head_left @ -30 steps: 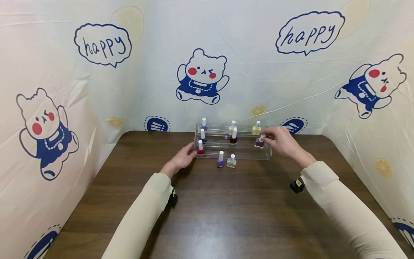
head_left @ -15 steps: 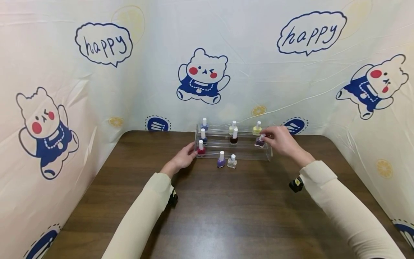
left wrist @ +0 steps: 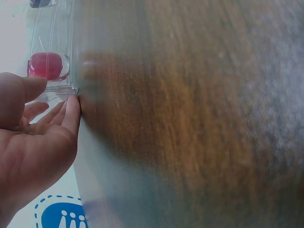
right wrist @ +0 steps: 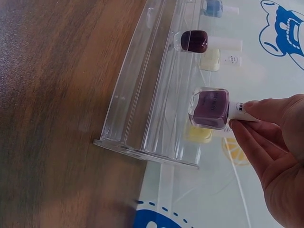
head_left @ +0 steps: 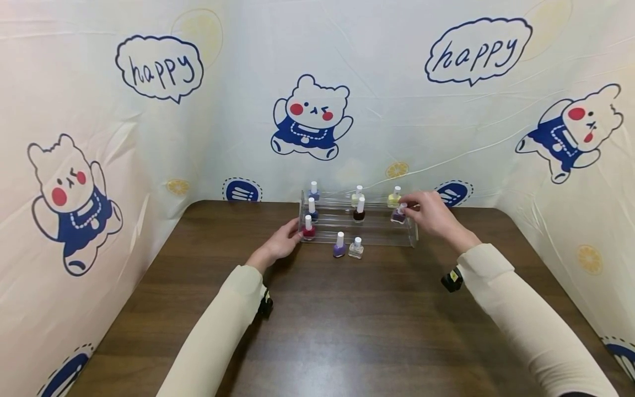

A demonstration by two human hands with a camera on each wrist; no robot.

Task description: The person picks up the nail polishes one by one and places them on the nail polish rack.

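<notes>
A clear acrylic tiered rack (head_left: 377, 234) stands at the back of the dark wooden table (head_left: 347, 320). My right hand (head_left: 415, 210) pinches the white cap of a dark purple nail polish bottle (head_left: 398, 215) and holds it at the right end of the middle tier. In the right wrist view the purple bottle (right wrist: 211, 108) hangs just off the rack (right wrist: 142, 109), its cap between my right hand's (right wrist: 242, 116) fingertips. My left hand (head_left: 290, 236) rests its straight fingers against the rack's left end, beside a red bottle (head_left: 308, 231). The left wrist view shows the left hand (left wrist: 57, 111) touching the rack's corner (left wrist: 64, 89) below the red bottle (left wrist: 46, 65).
Other bottles stand on the rack: blue (head_left: 313, 193), pale (head_left: 356, 195) and yellow (head_left: 394, 197) on top, blue (head_left: 311, 212) and dark brown (head_left: 359, 214) in the middle. A violet bottle (head_left: 339, 249) and a clear one (head_left: 355, 251) stand on the table in front. Printed cloth walls surround the table.
My right hand has raised the purple bottle a little, up and back along the rack's right end. The left hand has stayed at the left end.
</notes>
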